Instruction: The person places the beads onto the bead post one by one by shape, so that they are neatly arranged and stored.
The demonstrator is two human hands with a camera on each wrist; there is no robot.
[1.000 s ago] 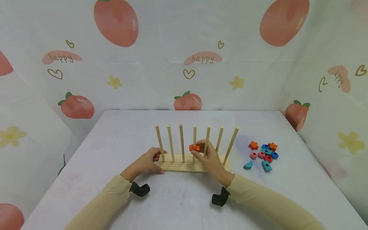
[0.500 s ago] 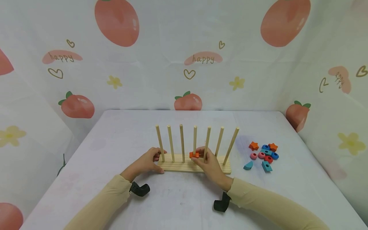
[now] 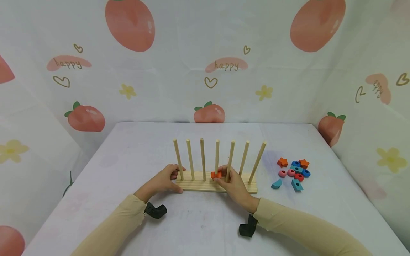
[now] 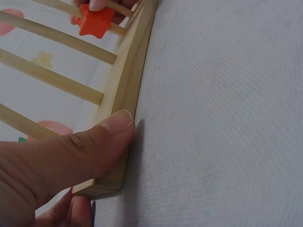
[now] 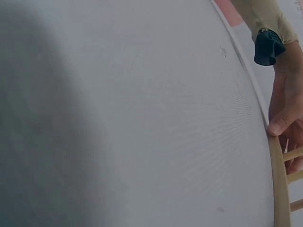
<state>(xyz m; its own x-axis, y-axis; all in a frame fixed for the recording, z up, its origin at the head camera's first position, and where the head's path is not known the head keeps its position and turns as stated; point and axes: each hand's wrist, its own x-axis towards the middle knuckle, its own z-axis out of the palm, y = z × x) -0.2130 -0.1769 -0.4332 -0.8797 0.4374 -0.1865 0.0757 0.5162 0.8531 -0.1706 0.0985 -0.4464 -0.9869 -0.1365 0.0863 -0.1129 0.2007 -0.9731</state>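
Note:
A wooden base (image 3: pixel 205 186) with a row of several upright pegs stands mid-table in the head view. My left hand (image 3: pixel 164 179) grips the base's left end; in the left wrist view its thumb lies on the front edge and other fingers show at the end. My right hand (image 3: pixel 236 187) pinches an orange star bead (image 3: pixel 216 175) low on the middle peg (image 3: pixel 217 154), a little above the base. From the left wrist, the orange star (image 4: pixel 96 21) appears with a thumb against it. The right wrist view shows my left hand (image 5: pixel 289 111) at the base, not the star.
Right of the base lies a loose group of beads: orange stars (image 3: pixel 282 162), pink beads (image 3: pixel 282 173), blue beads (image 3: pixel 306 173), a red bead (image 3: pixel 299 177), a teal rectangular block (image 3: pixel 297 185) and a teal half-round piece (image 3: pixel 276 184). A patterned cloth (image 3: pixel 166 92) hangs behind the table.
My right hand has lowered the orange star bead along the middle peg, from partway up to near the base, mostly in the first half second. The left hand stays in place.

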